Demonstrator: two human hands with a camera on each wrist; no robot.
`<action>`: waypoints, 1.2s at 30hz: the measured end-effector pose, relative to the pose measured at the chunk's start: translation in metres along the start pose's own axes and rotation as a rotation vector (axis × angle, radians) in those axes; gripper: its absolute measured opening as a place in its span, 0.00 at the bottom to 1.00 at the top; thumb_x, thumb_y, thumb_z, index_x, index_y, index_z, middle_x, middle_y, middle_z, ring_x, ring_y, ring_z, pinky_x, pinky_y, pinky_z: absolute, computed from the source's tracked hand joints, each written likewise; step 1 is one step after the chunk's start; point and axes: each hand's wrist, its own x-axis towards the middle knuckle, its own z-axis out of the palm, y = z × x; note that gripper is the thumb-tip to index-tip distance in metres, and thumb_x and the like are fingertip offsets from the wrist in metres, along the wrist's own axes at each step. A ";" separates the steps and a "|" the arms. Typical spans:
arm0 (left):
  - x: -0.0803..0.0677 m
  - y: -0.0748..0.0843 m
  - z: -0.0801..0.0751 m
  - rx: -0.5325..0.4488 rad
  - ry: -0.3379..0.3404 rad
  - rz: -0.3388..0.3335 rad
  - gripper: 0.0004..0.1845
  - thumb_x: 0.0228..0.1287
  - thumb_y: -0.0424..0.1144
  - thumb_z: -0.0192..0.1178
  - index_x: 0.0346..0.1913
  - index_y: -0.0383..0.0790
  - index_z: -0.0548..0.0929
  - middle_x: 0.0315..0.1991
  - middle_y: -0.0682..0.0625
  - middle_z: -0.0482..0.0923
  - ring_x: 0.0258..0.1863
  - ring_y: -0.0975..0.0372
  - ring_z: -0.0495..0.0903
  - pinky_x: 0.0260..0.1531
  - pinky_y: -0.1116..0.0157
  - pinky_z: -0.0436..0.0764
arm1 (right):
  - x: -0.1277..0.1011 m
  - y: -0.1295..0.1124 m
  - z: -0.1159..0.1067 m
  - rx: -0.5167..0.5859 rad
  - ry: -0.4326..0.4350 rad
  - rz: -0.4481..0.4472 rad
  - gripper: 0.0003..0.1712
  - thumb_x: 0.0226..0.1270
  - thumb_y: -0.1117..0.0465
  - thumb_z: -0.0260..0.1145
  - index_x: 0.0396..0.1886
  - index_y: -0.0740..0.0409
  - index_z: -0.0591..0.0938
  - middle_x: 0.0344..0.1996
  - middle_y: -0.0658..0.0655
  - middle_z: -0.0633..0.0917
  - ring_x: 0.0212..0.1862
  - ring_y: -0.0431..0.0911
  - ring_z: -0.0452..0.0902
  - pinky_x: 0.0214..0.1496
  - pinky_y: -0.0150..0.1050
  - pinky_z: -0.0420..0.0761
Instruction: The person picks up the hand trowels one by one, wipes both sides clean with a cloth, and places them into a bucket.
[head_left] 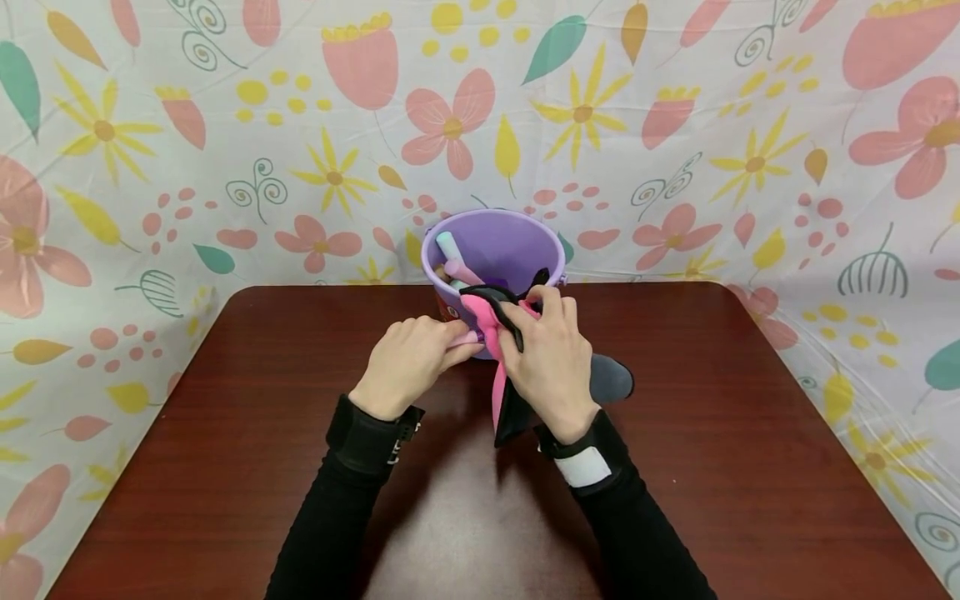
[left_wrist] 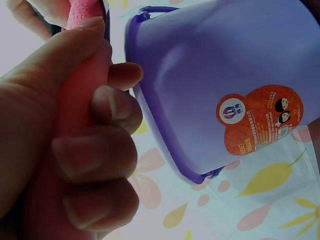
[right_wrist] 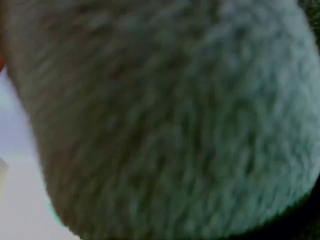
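My left hand (head_left: 412, 362) grips a slim pink stick (left_wrist: 82, 100), its fingers curled round the length of it. One end of the stick points toward the folded black-and-pink fabric piece (head_left: 513, 417) in my right hand (head_left: 551, 362). Right thumb and fingers pinch this fabric near its top, in front of the bucket. Its pink inner face turns to the left, while a rounded grey tab (head_left: 609, 379) sticks out to the right under the hand. Grey fuzzy cloth (right_wrist: 170, 130) fills most of the right wrist view, very close and blurred.
Behind the hands stands a purple bucket (head_left: 517, 242) at the table's back edge, with a red sticker (left_wrist: 260, 120) on its side. Pale blue and pink sticks (head_left: 450, 247) lean inside. The brown table (head_left: 300, 500) meets a flower-printed cloth (head_left: 375, 167) at the back.
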 end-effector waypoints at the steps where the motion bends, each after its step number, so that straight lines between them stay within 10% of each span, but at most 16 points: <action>1: 0.000 0.000 -0.001 0.001 -0.003 -0.002 0.15 0.65 0.52 0.63 0.26 0.48 0.78 0.15 0.57 0.64 0.17 0.61 0.74 0.15 0.61 0.69 | 0.001 0.001 0.000 0.003 0.011 0.006 0.15 0.64 0.57 0.66 0.50 0.49 0.87 0.52 0.59 0.73 0.46 0.55 0.67 0.18 0.52 0.76; 22: -0.003 -0.007 -0.008 -0.032 -0.043 -0.082 0.15 0.63 0.58 0.63 0.29 0.51 0.86 0.15 0.58 0.69 0.18 0.64 0.74 0.16 0.63 0.69 | 0.009 0.038 -0.024 0.056 0.154 0.187 0.14 0.62 0.59 0.64 0.45 0.57 0.88 0.49 0.58 0.75 0.49 0.55 0.69 0.26 0.60 0.75; 36: -0.007 -0.013 -0.015 -0.081 -0.011 -0.137 0.14 0.65 0.56 0.61 0.28 0.53 0.83 0.14 0.58 0.63 0.14 0.64 0.66 0.14 0.63 0.62 | 0.004 0.017 -0.026 0.073 0.123 0.015 0.12 0.58 0.62 0.65 0.41 0.58 0.89 0.48 0.58 0.76 0.47 0.54 0.69 0.22 0.54 0.77</action>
